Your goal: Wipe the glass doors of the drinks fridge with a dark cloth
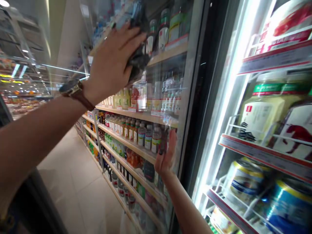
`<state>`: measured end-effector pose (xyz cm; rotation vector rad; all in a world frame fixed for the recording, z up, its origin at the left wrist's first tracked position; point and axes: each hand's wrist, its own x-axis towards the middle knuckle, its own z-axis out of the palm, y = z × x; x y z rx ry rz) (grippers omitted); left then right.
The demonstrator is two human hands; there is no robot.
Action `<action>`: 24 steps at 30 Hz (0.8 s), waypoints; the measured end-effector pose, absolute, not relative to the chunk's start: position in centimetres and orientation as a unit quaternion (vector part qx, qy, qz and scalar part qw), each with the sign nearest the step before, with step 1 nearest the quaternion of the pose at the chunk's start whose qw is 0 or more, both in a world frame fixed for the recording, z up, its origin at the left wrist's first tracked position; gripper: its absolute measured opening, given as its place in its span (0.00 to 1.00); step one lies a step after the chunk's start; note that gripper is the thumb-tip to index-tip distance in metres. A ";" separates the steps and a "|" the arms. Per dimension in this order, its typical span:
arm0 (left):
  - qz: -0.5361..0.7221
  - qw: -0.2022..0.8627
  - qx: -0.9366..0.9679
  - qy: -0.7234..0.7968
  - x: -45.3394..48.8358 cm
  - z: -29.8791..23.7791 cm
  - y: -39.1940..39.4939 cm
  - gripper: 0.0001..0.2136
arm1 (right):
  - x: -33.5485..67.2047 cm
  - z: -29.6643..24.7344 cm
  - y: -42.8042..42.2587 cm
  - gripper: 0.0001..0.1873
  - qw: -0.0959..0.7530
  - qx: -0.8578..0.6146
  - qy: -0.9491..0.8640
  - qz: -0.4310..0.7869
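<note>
- The left hand (114, 57) presses a crumpled black cloth (139, 61), grasped under its palm, against the clear, black-framed glass door (187, 78); even pressure should serve best.
- The right hand (167, 156), unclenched, is lower at the pane; steady support would help, though its contact is unclear.
- Around: pale tiled floor (78, 188), wooden-edged bottle shelves (136, 149), white-lit cooler shelves (263, 153).

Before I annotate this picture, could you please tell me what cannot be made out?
All in the head view:
Left hand: its palm, hidden behind the back of the hand.
Dark cloth: its outline, blurred and partly covered by that hand.
Right hand: whether it touches the glass door, confused by reflections.
Watch: its dial, turned away and blurred.
Price strip: its lettering, blurred.
Blue can: its full label, cut off by the edges.
</note>
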<state>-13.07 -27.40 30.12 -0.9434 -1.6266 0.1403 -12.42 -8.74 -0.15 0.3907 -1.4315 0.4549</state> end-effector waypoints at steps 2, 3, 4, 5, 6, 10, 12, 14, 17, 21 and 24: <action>0.049 0.602 -0.383 -0.699 -12.3 26.5 -26.0 0.27 | -12.4 -0.2 -8.7 0.38 0.713 0.180 -0.644 0.210; 0.082 0.566 -0.427 -0.701 -11.8 23.6 -25.5 0.27 | -12.3 -0.2 -8.7 0.38 0.714 0.181 -0.641 0.216; 0.128 0.505 -0.491 -0.698 -11.4 20.5 -25.3 0.25 | -12.3 -0.2 -8.7 0.38 0.714 0.178 -0.639 0.223; 0.177 0.433 -0.556 -0.687 -11.0 17.7 -25.3 0.23 | -12.2 -0.2 -8.7 0.38 0.716 0.175 -0.635 0.231; 0.213 0.376 -0.604 -0.670 -10.9 15.8 -25.7 0.22 | -12.2 -0.3 -8.7 0.39 0.719 0.172 -0.630 0.237; 0.240 0.336 -0.655 -0.633 -11.8 19.8 -28.5 0.25 | -12.5 -0.5 -8.5 0.40 0.723 0.183 -0.620 0.243; 0.191 0.412 -0.604 -0.654 -12.5 25.9 -29.7 0.26 | -12.7 -0.5 -8.4 0.40 0.723 0.188 -0.621 0.238; 0.105 0.523 -0.498 -0.684 -12.7 29.7 -30.4 0.25 | -12.8 -0.5 -8.4 0.39 0.724 0.188 -0.624 0.228; 0.033 0.612 -0.392 -0.686 -12.2 26.1 -30.9 0.26 | -12.7 -0.3 -8.4 0.37 0.727 0.197 -0.622 0.214; 0.207 0.393 -0.643 -0.625 -11.3 13.4 -33.1 0.26 | -12.5 -0.1 -8.4 0.36 0.726 0.211 -0.619 0.211; 0.278 0.274 -0.740 -0.548 -11.6 12.3 -36.0 0.20 | -12.5 -0.1 -8.3 0.36 0.728 0.216 -0.618 0.204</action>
